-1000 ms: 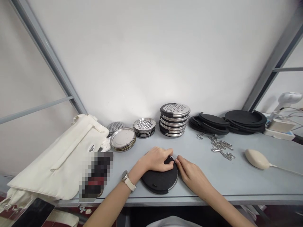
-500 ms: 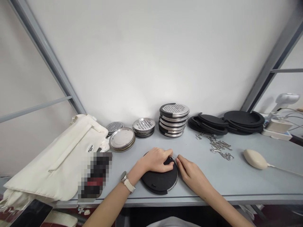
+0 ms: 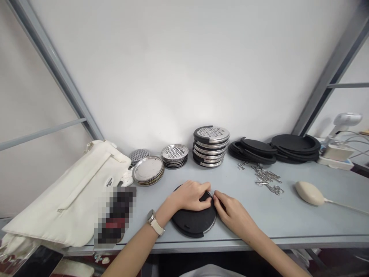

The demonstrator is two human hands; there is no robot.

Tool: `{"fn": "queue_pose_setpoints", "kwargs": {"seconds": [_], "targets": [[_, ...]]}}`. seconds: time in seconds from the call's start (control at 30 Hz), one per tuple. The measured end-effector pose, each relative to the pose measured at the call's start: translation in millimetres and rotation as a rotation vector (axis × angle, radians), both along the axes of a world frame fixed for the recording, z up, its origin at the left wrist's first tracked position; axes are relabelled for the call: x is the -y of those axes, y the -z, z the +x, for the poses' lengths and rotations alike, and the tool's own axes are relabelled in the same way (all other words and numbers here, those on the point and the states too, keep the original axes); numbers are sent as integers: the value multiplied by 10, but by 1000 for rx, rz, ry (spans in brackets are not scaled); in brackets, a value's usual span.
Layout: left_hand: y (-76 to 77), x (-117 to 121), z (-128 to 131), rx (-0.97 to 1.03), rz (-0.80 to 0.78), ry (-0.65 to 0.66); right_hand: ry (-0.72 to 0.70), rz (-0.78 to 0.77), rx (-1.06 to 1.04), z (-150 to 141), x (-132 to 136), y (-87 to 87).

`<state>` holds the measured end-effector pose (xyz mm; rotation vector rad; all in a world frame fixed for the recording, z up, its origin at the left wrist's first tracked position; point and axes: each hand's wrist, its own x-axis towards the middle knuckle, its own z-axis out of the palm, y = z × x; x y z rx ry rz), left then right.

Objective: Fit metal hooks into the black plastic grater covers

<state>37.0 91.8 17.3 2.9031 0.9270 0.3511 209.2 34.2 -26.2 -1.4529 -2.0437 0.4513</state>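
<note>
A round black disc with a metal rim (image 3: 194,222) lies flat near the table's front edge. My left hand (image 3: 190,196) rests on its far part and presses it down. My right hand (image 3: 232,212) sits at the disc's right edge, its fingertips pinching a small metal clip (image 3: 211,192) against the rim, right next to my left fingers. A watch is on my left wrist.
Behind stand a stack of black-and-metal perforated discs (image 3: 211,146), metal plates (image 3: 148,170), perforated metal discs (image 3: 174,153), black rings (image 3: 276,148) and loose metal clips (image 3: 266,178). A cream bag (image 3: 72,192) lies left, a beige oval device (image 3: 308,192) right.
Both hands stay on the disc; my right fingers have closed in slightly toward the clip at the rim. The view has shifted a little.
</note>
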Motion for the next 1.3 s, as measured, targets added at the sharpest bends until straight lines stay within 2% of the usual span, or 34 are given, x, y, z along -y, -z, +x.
{"fn": "queue_pose_setpoints", "kwargs": {"seconds": [0.57,0.9,1.3], "targets": [[7,0,7,-21,38,10,37,60,-87,2,16,-14],[-1,-1,-4,-77,119,36,-23,-2,-43,14,-23,20],[20,-8,-4,-93,104,33,-12,3,-48,12,-4,4]]}}
